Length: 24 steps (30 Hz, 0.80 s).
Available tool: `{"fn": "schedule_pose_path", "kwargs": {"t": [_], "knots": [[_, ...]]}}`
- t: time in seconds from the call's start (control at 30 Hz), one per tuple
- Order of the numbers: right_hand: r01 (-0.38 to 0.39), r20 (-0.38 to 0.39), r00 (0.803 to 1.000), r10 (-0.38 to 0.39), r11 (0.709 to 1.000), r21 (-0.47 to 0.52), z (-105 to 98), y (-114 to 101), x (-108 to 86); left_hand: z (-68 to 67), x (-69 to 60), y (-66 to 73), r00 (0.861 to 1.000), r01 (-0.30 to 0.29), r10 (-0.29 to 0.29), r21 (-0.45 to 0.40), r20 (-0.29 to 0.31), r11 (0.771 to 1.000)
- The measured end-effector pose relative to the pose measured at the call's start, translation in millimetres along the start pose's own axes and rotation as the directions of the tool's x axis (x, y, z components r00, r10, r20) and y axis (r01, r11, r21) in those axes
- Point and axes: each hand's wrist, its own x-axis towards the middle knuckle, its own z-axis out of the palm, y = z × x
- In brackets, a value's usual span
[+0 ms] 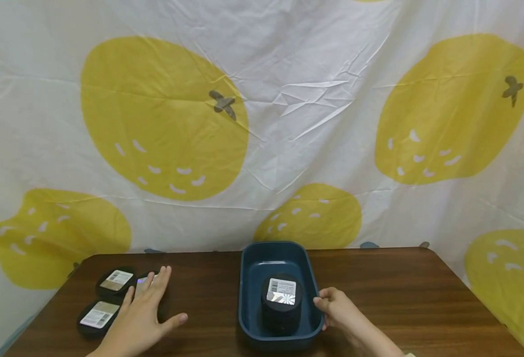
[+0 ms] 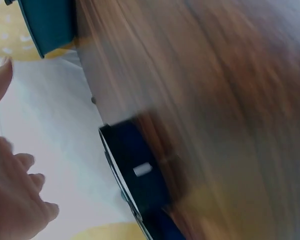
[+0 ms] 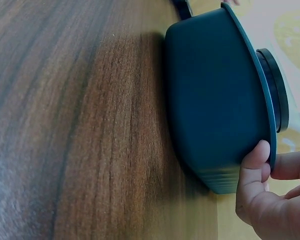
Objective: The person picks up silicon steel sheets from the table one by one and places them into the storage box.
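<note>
With thumb and fingers, my right hand (image 1: 338, 308) pinches the right rim of a dark blue rectangular bin (image 1: 253, 253); the right wrist view shows the fingers (image 3: 252, 170) on both sides of that rim. One round black lidded container (image 1: 281, 316) with a white label stands inside the bin. My left hand (image 1: 140, 315) is spread above a cluster of similar containers at the left, partly hiding one (image 1: 143, 283). Two others, a rear one (image 1: 116, 280) and a front one (image 1: 97, 316), show their labelled tops. In the left wrist view the hand (image 2: 15, 185) holds nothing.
Everything stands on a dark brown wooden table (image 1: 203, 282) with rounded back corners. Behind its back edge hangs a white curtain (image 1: 288, 99) printed with yellow fruit.
</note>
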Motion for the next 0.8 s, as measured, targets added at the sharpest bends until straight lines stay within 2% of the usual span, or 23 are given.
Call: {"fn": "schedule_pose_path", "kwargs": {"t": [0.07,0.2,0.37,0.53,0.63,0.8], "knots": [[0.001,0.003,1.000,-0.001,1.000,0.001,-0.6,-0.2,0.1,-4.6,-0.5,-3.1,1.000,0.003,-0.003,0.003,-0.005,1.000],[0.004,0.019,1.000,-0.004,1.000,0.011,-0.2,0.3,-1.6,-11.4,-2.4,-13.2,0.999,0.024,-0.025,0.027,0.022,0.999],[-0.003,0.034,0.999,0.003,1.000,0.021,2.5,2.4,-2.1,-12.8,-6.8,-34.0,0.995,0.058,-0.063,0.053,0.083,0.997],[0.004,0.031,1.000,-0.005,1.000,0.024,2.6,2.7,-0.5,-15.7,-13.9,-56.1,0.992,0.071,-0.075,0.041,0.100,0.997],[0.009,0.024,1.000,-0.010,1.000,0.024,1.7,2.4,-0.3,-15.7,-19.1,-67.2,0.992,0.079,-0.085,0.066,0.093,0.995],[0.026,0.018,0.999,-0.026,0.999,0.023,-1.6,2.6,0.1,-14.9,-23.2,-79.0,0.984,0.112,-0.123,0.084,0.132,0.990]]}}
